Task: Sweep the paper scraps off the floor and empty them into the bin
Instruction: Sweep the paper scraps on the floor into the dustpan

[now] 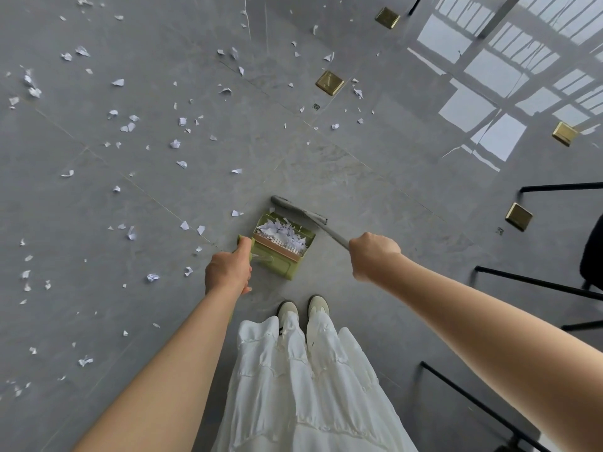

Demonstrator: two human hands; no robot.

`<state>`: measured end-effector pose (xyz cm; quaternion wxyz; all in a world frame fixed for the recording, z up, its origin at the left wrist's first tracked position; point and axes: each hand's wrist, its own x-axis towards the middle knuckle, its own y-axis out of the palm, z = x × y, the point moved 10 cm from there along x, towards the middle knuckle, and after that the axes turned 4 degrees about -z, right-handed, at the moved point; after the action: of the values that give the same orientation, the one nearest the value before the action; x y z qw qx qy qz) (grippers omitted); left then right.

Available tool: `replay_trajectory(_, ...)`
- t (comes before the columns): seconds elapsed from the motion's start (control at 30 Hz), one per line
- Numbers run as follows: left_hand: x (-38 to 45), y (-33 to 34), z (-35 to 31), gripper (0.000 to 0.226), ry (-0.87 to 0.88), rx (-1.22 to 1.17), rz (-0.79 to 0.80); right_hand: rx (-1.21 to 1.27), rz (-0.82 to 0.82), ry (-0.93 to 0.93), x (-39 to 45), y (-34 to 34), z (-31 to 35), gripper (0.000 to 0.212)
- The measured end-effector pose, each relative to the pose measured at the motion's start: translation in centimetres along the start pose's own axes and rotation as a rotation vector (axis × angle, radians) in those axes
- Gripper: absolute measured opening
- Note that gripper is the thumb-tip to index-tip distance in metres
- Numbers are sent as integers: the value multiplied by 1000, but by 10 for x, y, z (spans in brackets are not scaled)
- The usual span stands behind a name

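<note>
A green dustpan (281,261) stands on the grey floor just ahead of my feet, with a heap of white paper scraps (283,233) inside it. My left hand (228,272) is shut on the dustpan's upright handle. My right hand (373,256) grips the grey broom handle; the broom head (298,210) lies against the dustpan's far edge. Many loose paper scraps (176,143) are scattered over the floor to the left and ahead. No bin is in view.
Black metal chair or table legs (535,282) stand at the right and lower right. Several brass floor sockets (329,82) are set in the tiles ahead and to the right. My white skirt and shoes (303,309) are directly below.
</note>
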<state>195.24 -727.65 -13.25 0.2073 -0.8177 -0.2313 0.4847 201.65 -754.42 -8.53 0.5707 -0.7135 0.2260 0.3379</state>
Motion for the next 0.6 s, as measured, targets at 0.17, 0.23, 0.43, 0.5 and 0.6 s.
replay_trajectory(0.17,-1,2,1,49,-11,-20,20,4,52,-27,-13,12,7,33)
replay_trajectory(0.23,-1,5,3,47,-31,-53,48,7,53,-34,-19,11,9,32)
replay_trajectory(0.43,0,7,15,41,-69,-114,103,52,13,-7,-30,-6,-2,32)
replay_trajectory(0.5,-1,6,21,39,-79,-128,114,67,3,7,-35,-11,-9,32)
replay_trajectory(0.6,-6,7,29,39,-102,-134,143,87,-9,27,-43,-13,-18,29)
